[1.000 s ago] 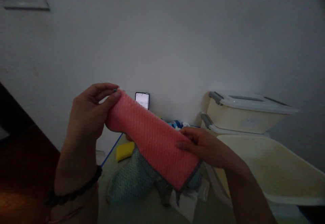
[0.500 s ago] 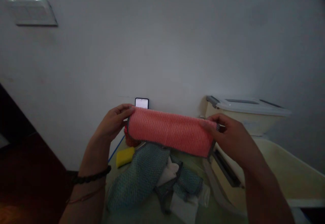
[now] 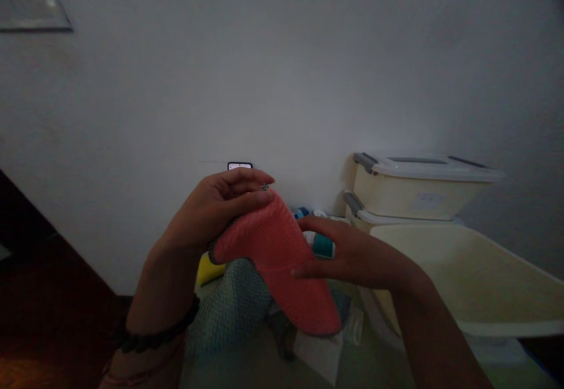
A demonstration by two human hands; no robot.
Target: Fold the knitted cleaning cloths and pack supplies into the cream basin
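In the head view my left hand (image 3: 220, 210) pinches the top corner of a pink cleaning cloth (image 3: 275, 242) between thumb and fingers. The cloth is folded, has a dark edging, and droops down to the right. Touching its right side is my right hand (image 3: 339, 248), thumb in front of the cloth and index finger at its edge, fingers spread apart. Under the cloth lies a blue-green cloth (image 3: 235, 312) in a loose heap. A white piece (image 3: 321, 354) pokes out beside it. The yellow sponge (image 3: 209, 270) is partly hidden behind my left wrist.
A phone (image 3: 240, 166) leans against the wall behind my left hand. To the right stand a lidded cream box (image 3: 405, 192) and an open cream bin (image 3: 484, 283). A teal-labelled container (image 3: 324, 245) shows behind my right hand. A switch plate (image 3: 33, 4) is at upper left.
The pink cloth was stretched level between both hands; now its right end hangs down. My right hand has let go of the right corner and moved left, nearer my left hand.
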